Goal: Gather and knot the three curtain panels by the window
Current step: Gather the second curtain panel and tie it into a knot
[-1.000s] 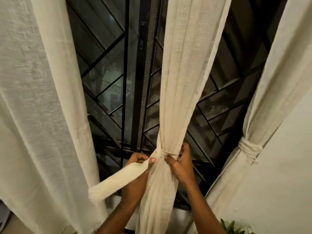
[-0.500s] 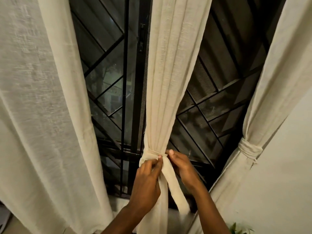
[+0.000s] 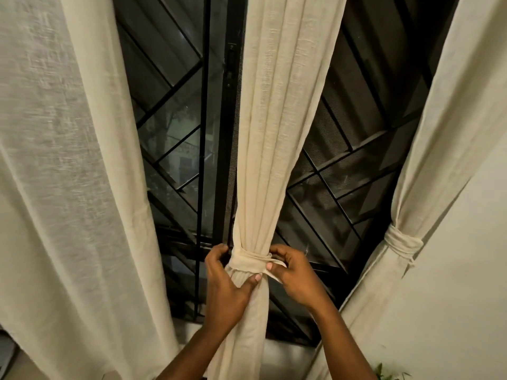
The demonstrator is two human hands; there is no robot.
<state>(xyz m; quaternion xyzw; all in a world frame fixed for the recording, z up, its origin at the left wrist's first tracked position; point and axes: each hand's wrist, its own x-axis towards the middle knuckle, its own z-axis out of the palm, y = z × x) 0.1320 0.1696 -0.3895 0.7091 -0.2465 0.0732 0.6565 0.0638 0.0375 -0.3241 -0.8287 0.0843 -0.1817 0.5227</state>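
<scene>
Mid-panel [image 3: 274,133] gripped by L hand [image 3: 227,283] below wrap [image 3: 247,260]; R hand [image 3: 296,275] prob. pinches wrap end.

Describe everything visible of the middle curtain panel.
The middle curtain panel is cream, loosely woven, linen-like cloth hanging in front of the dark window grille. It falls in long vertical pleats, is gathered into a narrow waist, then hangs on out of frame below. A fabric strip of the same cloth is wrapped round that waist. The left hand grips the bundle at the wrap, thumb on the front just below it; the right hand pinches the strip's loose end at the wrap's right side.
</scene>
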